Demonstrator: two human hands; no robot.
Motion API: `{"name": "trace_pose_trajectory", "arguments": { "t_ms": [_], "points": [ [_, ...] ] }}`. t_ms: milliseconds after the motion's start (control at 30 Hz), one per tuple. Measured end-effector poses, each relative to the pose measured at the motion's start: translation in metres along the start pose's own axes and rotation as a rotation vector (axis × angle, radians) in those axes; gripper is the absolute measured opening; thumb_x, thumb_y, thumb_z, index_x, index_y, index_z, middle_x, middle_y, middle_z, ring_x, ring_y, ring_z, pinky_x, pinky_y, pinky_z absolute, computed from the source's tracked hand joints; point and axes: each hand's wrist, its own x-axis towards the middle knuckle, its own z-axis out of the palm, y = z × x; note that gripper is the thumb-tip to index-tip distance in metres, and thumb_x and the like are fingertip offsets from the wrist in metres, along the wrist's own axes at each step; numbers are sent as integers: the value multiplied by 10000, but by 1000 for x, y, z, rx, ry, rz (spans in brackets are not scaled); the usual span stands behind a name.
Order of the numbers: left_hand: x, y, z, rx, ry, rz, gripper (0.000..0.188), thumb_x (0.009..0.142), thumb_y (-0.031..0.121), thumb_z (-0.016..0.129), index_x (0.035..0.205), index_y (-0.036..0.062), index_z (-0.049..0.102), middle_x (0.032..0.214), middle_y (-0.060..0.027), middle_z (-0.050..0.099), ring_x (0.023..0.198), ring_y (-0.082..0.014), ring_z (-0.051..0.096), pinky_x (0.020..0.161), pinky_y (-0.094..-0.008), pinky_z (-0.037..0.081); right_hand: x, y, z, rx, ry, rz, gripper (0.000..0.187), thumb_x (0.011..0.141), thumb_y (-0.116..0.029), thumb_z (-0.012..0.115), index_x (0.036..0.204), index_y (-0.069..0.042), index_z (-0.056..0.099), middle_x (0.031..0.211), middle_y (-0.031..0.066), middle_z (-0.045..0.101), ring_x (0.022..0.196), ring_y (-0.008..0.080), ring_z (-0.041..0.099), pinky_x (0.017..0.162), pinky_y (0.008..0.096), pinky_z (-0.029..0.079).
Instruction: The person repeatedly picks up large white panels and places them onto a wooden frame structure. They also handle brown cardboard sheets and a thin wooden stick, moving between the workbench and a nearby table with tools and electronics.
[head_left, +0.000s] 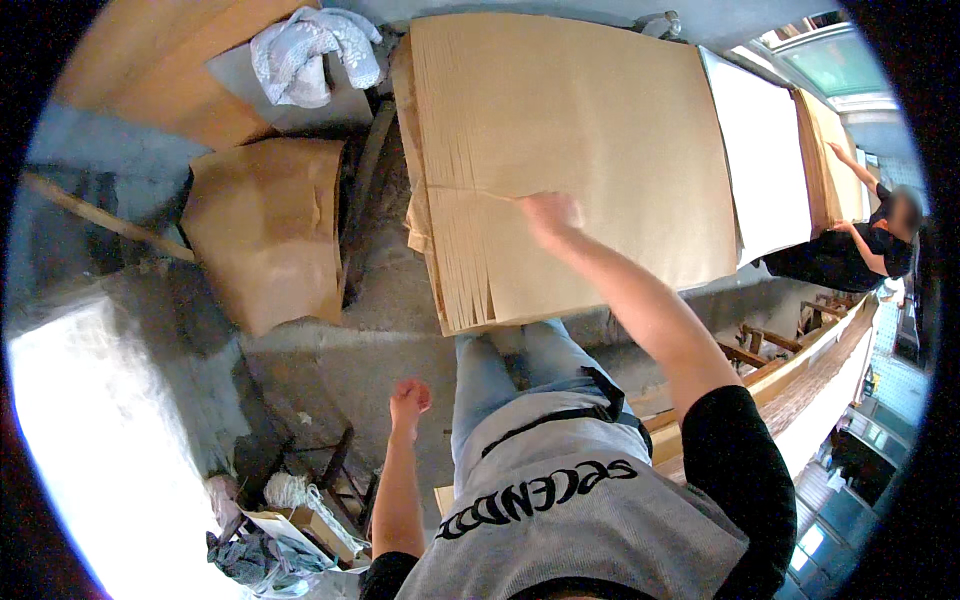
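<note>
A large stack of brown paper sheets (600, 130) lies in front of me, its left edges fanned out in narrow steps. Over it, my right hand (553, 216) is closed around one end of a thin tan strip (478, 190). The strip points left across the fanned edges; whether it is a stick or a paper sliver I cannot tell. My left hand (410, 400) hangs low, left of my legs and apart from the stack. Its fingers are curled, and nothing shows in them.
White sheets (757, 150) adjoin the stack on the right; beyond them a person (885, 235) reaches over more brown sheets (835, 160). At left are a bent brown sheet (268, 225), a wooden pole (110, 217) and a white cloth (315, 55). White cord (290, 490) lies lower left.
</note>
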Motion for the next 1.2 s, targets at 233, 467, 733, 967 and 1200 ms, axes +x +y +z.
{"name": "trace_pose_trajectory", "arguments": {
  "t_ms": [233, 467, 733, 967, 1200],
  "points": [
    [-36, -12, 32, -183, 126, 15, 107, 836, 168, 539, 858, 67, 565, 701, -31, 584, 568, -102, 530, 516, -232, 449, 11, 16, -19, 85, -89, -159, 223, 866, -215, 426, 975, -167, 615, 719, 91, 611, 643, 258, 602, 541, 409, 477],
    [-61, -65, 104, -273, 176, -101, 113, 841, 158, 527, 830, 55, 571, 694, -41, 588, 569, -107, 534, 503, -223, 437, 19, 15, -58, 62, -145, -359, 233, 864, -225, 424, 843, -98, 618, 724, 82, 600, 649, 218, 587, 554, 381, 473],
    [-58, -64, 147, -185, 71, -14, 158, 860, 185, 515, 921, 45, 555, 749, -50, 587, 616, -117, 556, 545, -259, 476, 29, 51, -5, 295, -78, -131, 218, 842, -180, 419, 843, -60, 602, 753, 128, 604, 734, 269, 602, 584, 387, 479],
    [-13, 16, 157, -167, 123, 217, 169, 868, 200, 507, 938, 52, 548, 764, -29, 570, 670, -113, 554, 580, -264, 488, 18, 48, 27, 338, -183, -219, 216, 837, -168, 430, 923, -71, 603, 828, 122, 608, 759, 259, 603, 626, 390, 488],
    [59, 104, 176, -154, 77, 410, 188, 872, 192, 513, 969, 34, 487, 807, -40, 564, 715, -109, 548, 632, -256, 480, -14, 38, -23, 68, -146, -273, 266, 857, -146, 412, 1052, -170, 592, 886, 107, 615, 800, 259, 605, 676, 383, 497]
  ]
}}
